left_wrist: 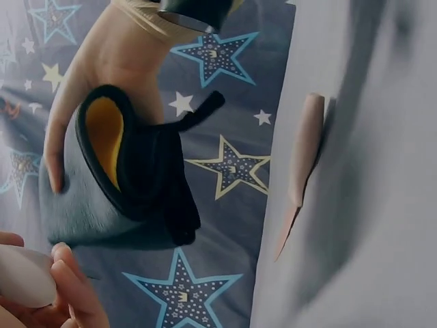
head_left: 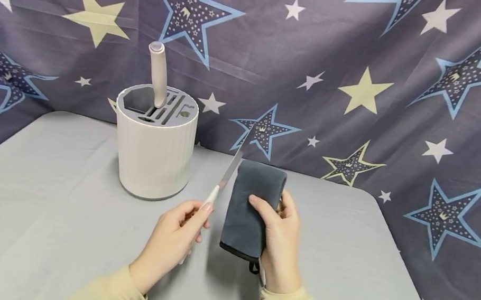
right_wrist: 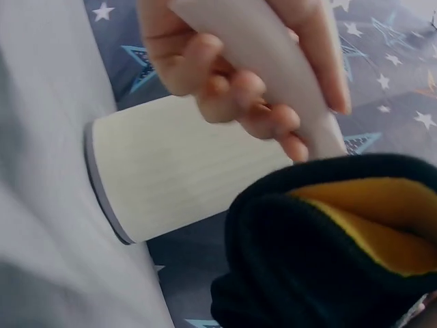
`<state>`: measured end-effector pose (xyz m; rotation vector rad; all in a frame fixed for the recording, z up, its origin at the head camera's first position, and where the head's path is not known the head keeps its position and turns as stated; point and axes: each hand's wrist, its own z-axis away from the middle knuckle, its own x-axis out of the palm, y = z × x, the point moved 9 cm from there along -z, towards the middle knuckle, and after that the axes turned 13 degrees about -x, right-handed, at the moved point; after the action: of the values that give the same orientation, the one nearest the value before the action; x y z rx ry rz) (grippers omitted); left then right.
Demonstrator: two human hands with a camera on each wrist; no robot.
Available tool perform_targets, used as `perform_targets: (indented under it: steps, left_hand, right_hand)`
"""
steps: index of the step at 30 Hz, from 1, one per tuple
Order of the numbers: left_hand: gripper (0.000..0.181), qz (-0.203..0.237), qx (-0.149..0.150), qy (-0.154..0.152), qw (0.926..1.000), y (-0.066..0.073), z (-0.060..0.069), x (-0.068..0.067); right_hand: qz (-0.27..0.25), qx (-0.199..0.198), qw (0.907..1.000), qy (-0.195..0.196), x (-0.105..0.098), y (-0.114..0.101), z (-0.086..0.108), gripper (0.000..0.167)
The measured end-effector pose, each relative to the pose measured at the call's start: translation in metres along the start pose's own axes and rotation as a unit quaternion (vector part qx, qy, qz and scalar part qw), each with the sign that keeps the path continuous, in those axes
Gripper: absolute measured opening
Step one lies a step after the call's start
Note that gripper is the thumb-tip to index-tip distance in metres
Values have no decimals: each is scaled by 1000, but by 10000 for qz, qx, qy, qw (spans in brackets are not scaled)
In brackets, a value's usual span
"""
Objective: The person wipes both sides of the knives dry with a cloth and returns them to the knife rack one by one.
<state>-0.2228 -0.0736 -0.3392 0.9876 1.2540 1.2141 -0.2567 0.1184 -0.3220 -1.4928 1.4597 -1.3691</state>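
Observation:
My left hand [head_left: 173,237] grips the pale handle of a knife [head_left: 232,169], its blade pointing up and away, just left of a folded dark grey cloth [head_left: 245,210]. That cloth is held in my right hand [head_left: 283,246], thumb on its front and fingers behind. The left wrist view shows a yellow lining inside the cloth [left_wrist: 68,212] and a black loop at its edge. In the right wrist view, the fingers of my left hand curl round the knife handle [right_wrist: 263,61]; the blade is hidden there behind the cloth [right_wrist: 287,239].
A round cream knife block [head_left: 151,161] with a slotted grey top stands back left on the grey table [head_left: 66,205]. One pale handle [head_left: 158,74] sticks up from it. Another knife [left_wrist: 308,147] lies on the table in the left wrist view. A star-patterned curtain hangs behind.

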Motion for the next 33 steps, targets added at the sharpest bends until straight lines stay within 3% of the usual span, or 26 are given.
perform_targets:
  steps: [4, 13, 33]
  left_hand:
    - [29, -97, 231, 247, 9994, 5, 0, 0]
    - [29, -412, 769, 847, 9926, 15, -5, 2]
    - [30, -672, 955, 1308, 9845, 14, 1, 4]
  right_hand:
    - [361, -263, 9990, -86, 7, -2, 3, 44]
    - [326, -616, 9974, -162, 19, -6, 10, 43]
    - [700, -701, 9946, -313, 27, -6, 21, 40]
